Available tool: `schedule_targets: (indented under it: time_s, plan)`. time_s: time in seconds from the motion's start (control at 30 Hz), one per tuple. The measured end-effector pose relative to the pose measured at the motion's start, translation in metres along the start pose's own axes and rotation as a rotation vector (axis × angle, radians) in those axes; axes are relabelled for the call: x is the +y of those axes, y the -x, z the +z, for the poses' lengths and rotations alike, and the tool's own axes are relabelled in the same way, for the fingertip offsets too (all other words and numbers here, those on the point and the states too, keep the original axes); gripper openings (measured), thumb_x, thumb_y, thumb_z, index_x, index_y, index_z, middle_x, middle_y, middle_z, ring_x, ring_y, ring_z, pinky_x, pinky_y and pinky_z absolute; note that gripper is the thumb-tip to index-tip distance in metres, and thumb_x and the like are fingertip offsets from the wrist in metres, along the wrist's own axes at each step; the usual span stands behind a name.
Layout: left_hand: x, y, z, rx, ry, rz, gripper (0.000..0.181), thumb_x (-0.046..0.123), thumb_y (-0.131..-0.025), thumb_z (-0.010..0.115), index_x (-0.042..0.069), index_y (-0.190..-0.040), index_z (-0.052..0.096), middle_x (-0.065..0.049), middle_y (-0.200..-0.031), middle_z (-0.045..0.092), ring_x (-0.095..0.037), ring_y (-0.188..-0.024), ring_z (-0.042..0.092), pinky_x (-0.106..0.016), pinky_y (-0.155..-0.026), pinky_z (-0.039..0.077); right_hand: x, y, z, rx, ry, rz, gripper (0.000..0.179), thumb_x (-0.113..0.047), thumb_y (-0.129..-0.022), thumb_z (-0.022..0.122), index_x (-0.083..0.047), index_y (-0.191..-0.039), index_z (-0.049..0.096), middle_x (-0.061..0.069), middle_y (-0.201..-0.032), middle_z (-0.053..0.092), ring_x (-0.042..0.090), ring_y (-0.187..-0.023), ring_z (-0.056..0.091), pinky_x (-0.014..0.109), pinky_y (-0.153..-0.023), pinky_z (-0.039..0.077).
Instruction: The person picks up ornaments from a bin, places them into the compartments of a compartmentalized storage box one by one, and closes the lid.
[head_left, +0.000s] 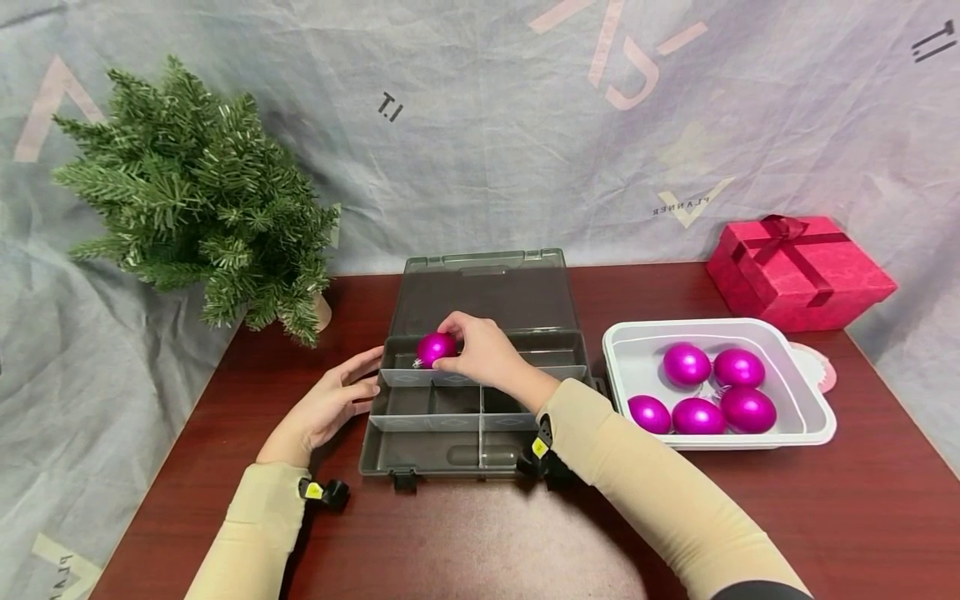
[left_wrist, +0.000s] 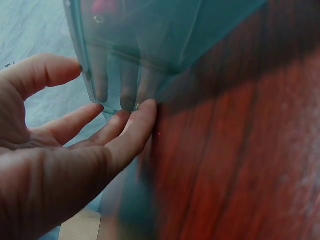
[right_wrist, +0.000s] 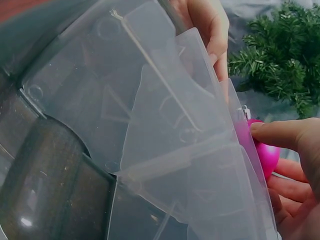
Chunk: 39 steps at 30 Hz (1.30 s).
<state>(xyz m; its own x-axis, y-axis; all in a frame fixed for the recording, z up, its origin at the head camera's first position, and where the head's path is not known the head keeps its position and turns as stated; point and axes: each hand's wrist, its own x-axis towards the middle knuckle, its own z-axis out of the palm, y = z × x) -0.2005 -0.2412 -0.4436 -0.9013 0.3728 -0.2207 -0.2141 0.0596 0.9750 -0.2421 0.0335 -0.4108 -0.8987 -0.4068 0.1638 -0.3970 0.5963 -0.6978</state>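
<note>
A shiny magenta Christmas bauble with a silver cap is pinched between the thumb and fingers of my right hand, at the back left compartment of a grey see-through divider box. In the right wrist view the bauble shows partly behind a clear divider. My left hand is at the box's left side, its extended fingertips right at the wall. In the left wrist view the fingers are at the box's lower edge, with the thumb near its upper edge.
Right of the box stands a white tub with several magenta baubles. Behind it is a red gift box with a ribbon. An artificial fir tree stands back left. The divider box's lid lies back, towards the cloth backdrop.
</note>
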Motion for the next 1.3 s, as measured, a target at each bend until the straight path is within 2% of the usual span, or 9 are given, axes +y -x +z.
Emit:
schedule_targets:
  time_s: [0.13,0.37,0.77,1.07,1.3]
  plan:
    - [-0.001,0.000,-0.001,-0.002,-0.001,0.002,0.071,-0.005,-0.098,0.051,0.005,-0.162,0.022,-0.022,-0.164,0.019,-0.031,-0.128,0.039,-0.036,-0.096,0.045,-0.001,0.000,-0.001,-0.020,0.024,-0.005,0.043,-0.021,-0.080,0.089,-0.008,-0.116,0.069,0.006,-0.105,0.074,0.019,-0.099,0.069,0.038,-0.090,0.051]
    - [-0.002,0.000,-0.001,-0.008,0.001,0.001,0.071,-0.005,-0.098,0.051,0.004,-0.162,0.022,-0.022,-0.165,0.018,-0.040,-0.140,0.028,-0.038,-0.098,0.044,-0.001,0.001,-0.002,-0.036,0.055,-0.017,0.042,-0.024,-0.082,0.089,-0.009,-0.118,0.072,0.005,-0.105,0.075,0.018,-0.100,0.070,0.038,-0.089,0.052]
    - [-0.001,-0.002,-0.002,-0.007,-0.005,-0.004,0.071,-0.005,-0.098,0.051,0.005,-0.163,0.021,-0.022,-0.165,0.018,-0.040,-0.141,0.028,-0.037,-0.097,0.045,-0.002,0.001,-0.004,-0.059,0.065,-0.027,0.041,-0.022,-0.084,0.087,-0.006,-0.120,0.073,0.008,-0.111,0.074,0.021,-0.104,0.069,0.037,-0.092,0.052]
    - [-0.001,0.001,-0.001,-0.009,-0.025,-0.006,0.071,-0.003,-0.100,0.051,0.005,-0.163,0.021,-0.022,-0.165,0.016,-0.041,-0.143,0.025,-0.041,-0.100,0.043,-0.007,0.005,-0.017,-0.046,-0.031,-0.048,0.035,-0.016,-0.090,0.080,-0.005,-0.122,0.072,0.009,-0.120,0.071,0.023,-0.112,0.066,0.037,-0.095,0.051]
    - [0.001,0.002,0.000,-0.026,0.002,-0.003,0.075,-0.005,-0.098,0.054,0.004,-0.163,0.019,-0.022,-0.166,0.013,-0.041,-0.147,0.018,-0.036,-0.098,0.045,-0.024,0.031,-0.044,0.018,-0.152,-0.133,0.023,-0.016,-0.096,0.072,-0.010,-0.118,0.073,0.002,-0.111,0.073,0.014,-0.100,0.066,0.033,-0.083,0.054]
